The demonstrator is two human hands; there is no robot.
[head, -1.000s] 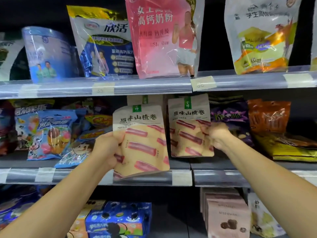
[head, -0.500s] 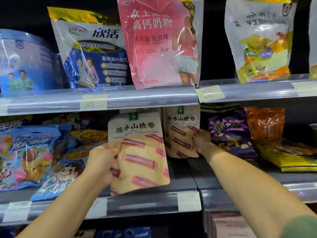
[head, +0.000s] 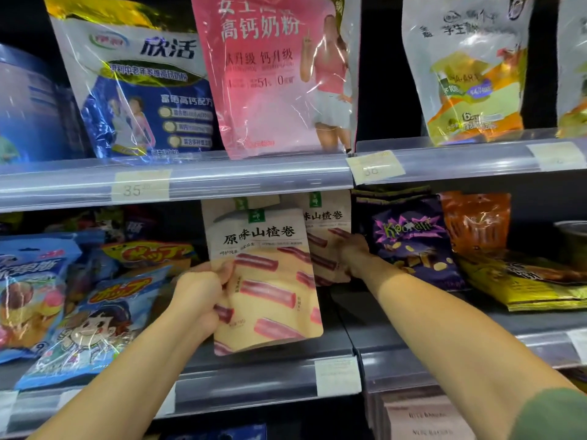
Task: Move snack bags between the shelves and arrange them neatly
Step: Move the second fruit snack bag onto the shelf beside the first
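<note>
**Both pouches pushed deeper onto the middle shelf**

Since a second ago your right hand [head: 354,254] has reached further in beneath the grey upper shelf rail [head: 222,182]. The rear beige paper pouch printed with red rolls [head: 327,214] has gone back with it, so its top now sits tucked behind that rail. The front beige paper pouch with the same red rolls [head: 270,281] now overlaps the rear one's left part, where before the two showed side by side.

Your left hand [head: 198,296] grips the front pouch by its left edge, thumb across the face and fingers curled round behind. You hold it upright over the front part of the grey middle shelf [head: 270,373].

Your right-hand fingers [head: 347,241] lie on the rear pouch's right edge; you cannot tell whether they pinch it or only press it. That pouch stands upright further back on the same shelf, just beside a glossy purple snack bag [head: 413,242] on its right.

Left of the front pouch lies a pale blue cartoon-printed plastic bag [head: 92,322]. On the upper shelf stand a pink foil bag [head: 279,74] and a blue-and-white foil bag [head: 143,90].
</note>
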